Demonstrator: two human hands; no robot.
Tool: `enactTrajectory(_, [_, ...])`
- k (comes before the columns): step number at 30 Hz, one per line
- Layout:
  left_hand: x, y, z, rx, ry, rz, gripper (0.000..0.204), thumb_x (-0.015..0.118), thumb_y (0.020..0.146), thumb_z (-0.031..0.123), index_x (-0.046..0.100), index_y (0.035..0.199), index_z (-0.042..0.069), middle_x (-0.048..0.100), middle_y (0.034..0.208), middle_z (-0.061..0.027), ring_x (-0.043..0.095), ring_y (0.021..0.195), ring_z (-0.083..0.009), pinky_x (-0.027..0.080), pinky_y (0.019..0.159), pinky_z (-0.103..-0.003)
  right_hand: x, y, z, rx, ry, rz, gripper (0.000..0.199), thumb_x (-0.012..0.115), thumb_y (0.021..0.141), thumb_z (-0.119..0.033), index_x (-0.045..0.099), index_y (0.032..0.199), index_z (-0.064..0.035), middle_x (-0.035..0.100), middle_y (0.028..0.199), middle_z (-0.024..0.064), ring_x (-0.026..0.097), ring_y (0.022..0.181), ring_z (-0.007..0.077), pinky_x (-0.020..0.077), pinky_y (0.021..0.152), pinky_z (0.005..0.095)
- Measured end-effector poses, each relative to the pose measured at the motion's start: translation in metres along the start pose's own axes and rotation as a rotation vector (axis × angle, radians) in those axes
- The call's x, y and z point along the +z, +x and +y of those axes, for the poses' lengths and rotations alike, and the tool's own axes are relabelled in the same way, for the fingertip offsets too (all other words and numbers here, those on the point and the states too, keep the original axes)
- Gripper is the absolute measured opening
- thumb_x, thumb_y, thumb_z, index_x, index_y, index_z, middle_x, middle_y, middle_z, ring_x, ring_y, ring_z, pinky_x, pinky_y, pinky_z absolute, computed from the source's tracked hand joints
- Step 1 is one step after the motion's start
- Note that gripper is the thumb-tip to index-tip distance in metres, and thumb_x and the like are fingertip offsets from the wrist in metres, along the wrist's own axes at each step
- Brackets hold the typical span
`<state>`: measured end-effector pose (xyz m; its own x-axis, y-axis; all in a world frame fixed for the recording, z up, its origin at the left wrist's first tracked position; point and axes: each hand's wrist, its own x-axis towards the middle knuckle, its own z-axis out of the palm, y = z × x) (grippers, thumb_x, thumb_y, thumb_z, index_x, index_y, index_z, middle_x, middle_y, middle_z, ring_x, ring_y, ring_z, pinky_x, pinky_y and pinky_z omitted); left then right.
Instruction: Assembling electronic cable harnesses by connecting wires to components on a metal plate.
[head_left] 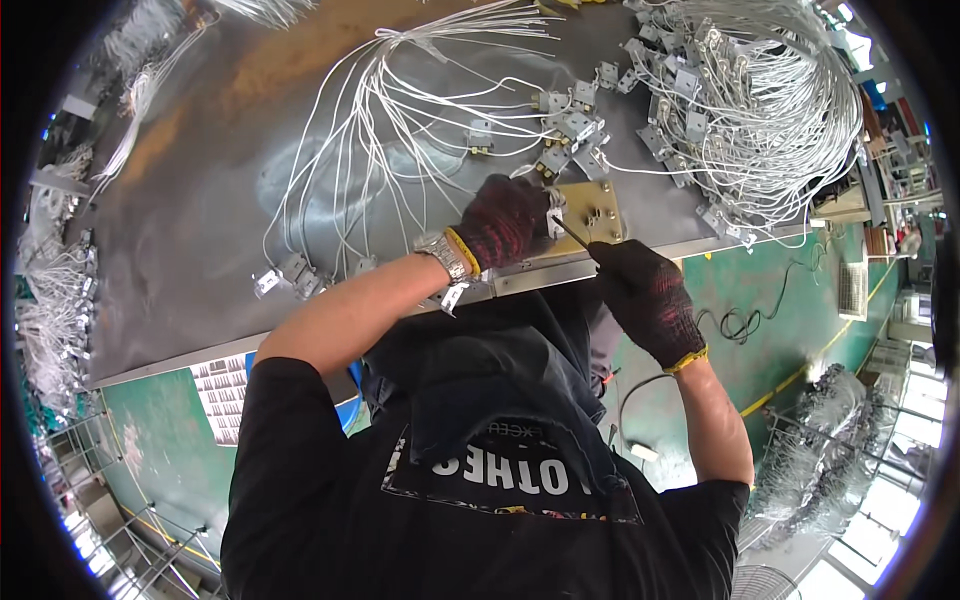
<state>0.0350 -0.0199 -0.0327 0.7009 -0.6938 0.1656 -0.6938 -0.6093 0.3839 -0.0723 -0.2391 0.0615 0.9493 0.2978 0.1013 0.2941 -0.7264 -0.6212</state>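
Observation:
My left hand [503, 222], in a dark red-and-black knit glove, is closed on a small silver metal bracket [556, 218] at the left side of a brass-coloured plate [607, 197]. Upright pins and small fittings stand on this plate, near the table's front edge. In my right hand [645, 295], gloved the same way, is a screwdriver [573, 236] with a thin dark shaft; the fingers hide its handle. The shaft slants up and left to the bracket. Just beyond the plate lie several metal sockets [575, 128] with white wires.
A bundle of white wires [390, 95] fans across the metal table [190, 250]. To the right rises a large heap of wired sockets [740, 120]. More loose brackets [295, 275] rest near the front edge at left. A dark cable [740, 325] coils on the green floor.

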Motion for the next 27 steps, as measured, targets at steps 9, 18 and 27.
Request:
enactTrajectory(9, [0.004, 0.006, 0.003, -0.055, 0.029, -0.024, 0.042, 0.080, 0.076, 0.040, 0.070, 0.109, 0.016, 0.073, 0.094, -0.0107, 0.071, 0.090, -0.0313, 0.054, 0.077, -0.045, 0.008, 0.001, -0.015, -0.016, -0.204, 0.039, 0.029, 0.066, 0.087, -0.005, 0.070, 0.116, -0.0051, 0.069, 0.099, 0.0171, 0.069, 0.090, 0.0377, 0.0564, 0.076, 0.0430])
enactTrajectory(18, [0.002, 0.003, 0.005, -0.058, 0.011, 0.011, 0.050, 0.083, 0.075, 0.043, 0.069, 0.115, 0.016, 0.072, 0.099, -0.0138, 0.070, 0.094, -0.0346, 0.054, 0.082, -0.048, 0.010, 0.000, -0.006, 0.050, -0.052, 0.013, 0.030, 0.066, 0.087, -0.003, 0.070, 0.117, -0.0042, 0.068, 0.096, 0.0166, 0.069, 0.091, 0.0365, 0.0552, 0.079, 0.0420])
enactTrajectory(27, [-0.005, 0.003, 0.010, -0.086, 0.022, -0.064, 0.051, 0.080, 0.077, 0.045, 0.068, 0.118, 0.017, 0.072, 0.101, -0.0122, 0.069, 0.096, -0.0327, 0.051, 0.084, -0.047, 0.000, 0.002, -0.004, 0.048, -0.006, -0.040, 0.031, 0.065, 0.088, -0.005, 0.070, 0.118, -0.0029, 0.070, 0.099, 0.0180, 0.069, 0.093, 0.0370, 0.0556, 0.081, 0.0426])
